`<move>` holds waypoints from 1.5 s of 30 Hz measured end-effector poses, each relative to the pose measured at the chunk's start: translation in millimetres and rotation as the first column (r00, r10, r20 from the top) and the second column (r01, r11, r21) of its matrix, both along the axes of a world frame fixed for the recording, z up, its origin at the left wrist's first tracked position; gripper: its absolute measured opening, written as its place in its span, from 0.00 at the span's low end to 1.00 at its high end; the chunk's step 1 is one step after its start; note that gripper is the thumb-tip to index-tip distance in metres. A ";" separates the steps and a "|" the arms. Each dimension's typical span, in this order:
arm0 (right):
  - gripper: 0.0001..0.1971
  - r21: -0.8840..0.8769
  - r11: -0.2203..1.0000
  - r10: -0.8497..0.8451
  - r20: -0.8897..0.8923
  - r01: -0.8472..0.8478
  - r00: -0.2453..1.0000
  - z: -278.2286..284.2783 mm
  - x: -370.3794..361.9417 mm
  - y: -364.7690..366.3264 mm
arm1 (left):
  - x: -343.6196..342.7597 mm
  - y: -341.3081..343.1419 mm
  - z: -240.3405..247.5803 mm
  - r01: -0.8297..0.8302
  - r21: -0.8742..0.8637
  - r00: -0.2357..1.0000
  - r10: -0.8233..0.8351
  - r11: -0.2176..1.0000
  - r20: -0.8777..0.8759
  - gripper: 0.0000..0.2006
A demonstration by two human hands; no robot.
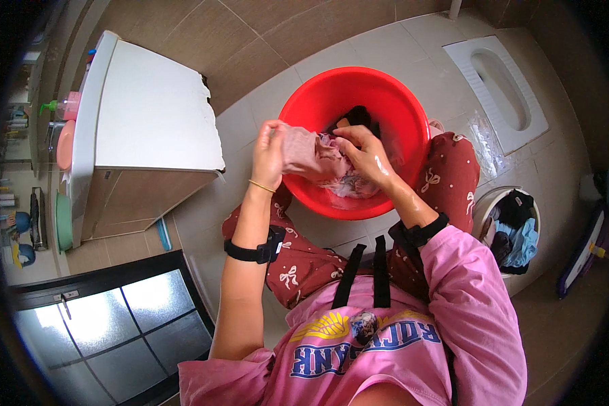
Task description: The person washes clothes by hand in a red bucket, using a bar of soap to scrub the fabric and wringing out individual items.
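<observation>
Both hands clamp a wet pale pink cloth (pixel 311 154) over the round red plastic basin (pixel 354 139): left hand (pixel 268 150) pinching, right hand (pixel 364 154) gripping. Soapy fingers (slippery!) could drop it or splash the tiled floor (pixel 250 115).

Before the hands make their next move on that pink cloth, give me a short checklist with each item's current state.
1. Left hand grips the pink cloth: ok, fingers closed on its left end.
2. Right hand grips the same cloth: ok, fingers pinch the bunched pale part.
3. Cloth held over the red basin: ok for the right part; the left end hangs at the rim.
4. Basin steady on the tiled floor: ok, sits flat between the knees.
5. Water level in the basin: cannot tell, hidden by dark clothes and hands.
6. White basket of clothes within reach: ok, beside the right knee.
</observation>
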State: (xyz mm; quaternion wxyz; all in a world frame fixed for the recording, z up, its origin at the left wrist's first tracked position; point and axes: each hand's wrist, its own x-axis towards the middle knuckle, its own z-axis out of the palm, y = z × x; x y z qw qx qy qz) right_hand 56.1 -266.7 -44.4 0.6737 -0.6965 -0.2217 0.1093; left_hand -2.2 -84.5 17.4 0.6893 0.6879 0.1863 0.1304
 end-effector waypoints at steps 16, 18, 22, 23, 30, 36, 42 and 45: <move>0.25 0.773 0.634 0.733 -0.591 -0.026 0.336 6.5 3.4 0.1 | -37.8 -18.2 6.4 0.116 0.278 0.992 -0.126 0.953 0.020 0.09; 0.26 0.795 0.603 0.785 -0.575 -0.070 0.231 10.0 8.0 -9.0 | -11.9 -20.9 5.3 0.065 0.220 0.993 -0.084 0.973 0.080 0.09; 0.24 0.878 0.449 0.893 -0.433 -0.165 0.126 11.5 12.2 -13.2 | 11.6 -24.0 -28.8 0.497 -0.376 0.816 -0.568 0.782 -0.103 0.25; 0.23 0.896 0.414 0.908 -0.394 -0.158 0.144 14.4 12.0 -15.7 | 15.1 -20.0 -31.9 0.541 -0.495 0.753 -0.653 0.680 -0.074 0.23; 0.11 0.573 0.773 0.632 -0.656 -0.271 0.413 21.1 18.8 -13.2 | -5.3 12.0 -5.0 0.230 -0.482 0.935 -0.329 0.846 -0.132 0.08; 0.08 0.430 0.822 0.569 -0.651 -0.374 0.502 24.0 18.5 -1.0 | -26.2 22.0 -14.1 0.212 -0.519 0.922 -0.345 0.828 -0.175 0.09; 0.09 0.218 0.819 0.555 -0.531 -0.530 0.640 -2.1 35.5 30.0 | -24.8 18.1 -31.2 0.106 -0.876 0.855 -0.492 0.471 -0.161 0.18; 0.10 0.105 0.760 0.596 -0.505 -0.641 0.624 -6.3 48.1 57.2 | -31.5 17.0 -38.0 0.084 -0.792 0.921 -0.351 0.604 -0.170 0.18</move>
